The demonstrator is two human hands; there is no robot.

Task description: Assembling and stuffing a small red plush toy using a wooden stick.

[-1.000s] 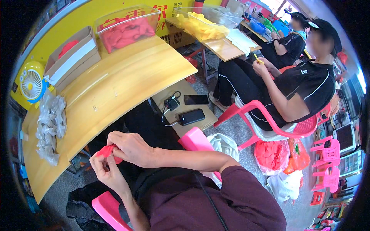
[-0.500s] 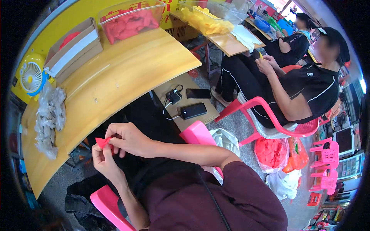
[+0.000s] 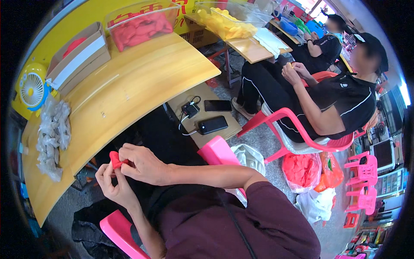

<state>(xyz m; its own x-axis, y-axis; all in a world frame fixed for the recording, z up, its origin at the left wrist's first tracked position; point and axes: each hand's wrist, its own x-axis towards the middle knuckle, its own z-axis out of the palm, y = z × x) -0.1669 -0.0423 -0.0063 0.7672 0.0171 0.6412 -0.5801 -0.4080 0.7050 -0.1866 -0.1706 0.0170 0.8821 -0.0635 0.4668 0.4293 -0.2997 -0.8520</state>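
Between my two hands is a small red fabric piece [image 3: 114,159], raised above my lap near the table's front edge. My left hand [image 3: 110,179] pinches it from below with its fingertips. From the right, my right hand [image 3: 144,164] closes on its other side, thumb and fingers pressed together on the cloth. What exactly the piece is, I cannot make out. On the wooden table [image 3: 108,97] beyond, a clear bin [image 3: 142,30] is full of similar red pieces. A cardboard box [image 3: 79,60] beside it has some red in it.
Small clear bags [image 3: 54,134] and a yellow fan [image 3: 32,88] are at the table's left. Two phones [image 3: 213,124] lie on a low board. To my right, a co-worker [image 3: 340,99] sits on a pink chair [image 3: 297,125] near a bin of yellow pieces [image 3: 224,23]. Bags [image 3: 300,172] stand on the floor.
The red fabric piece has turned more upright in my fingers and its shape has altered. My right hand has shifted slightly downward, and my left fingers have spread a little around the piece.
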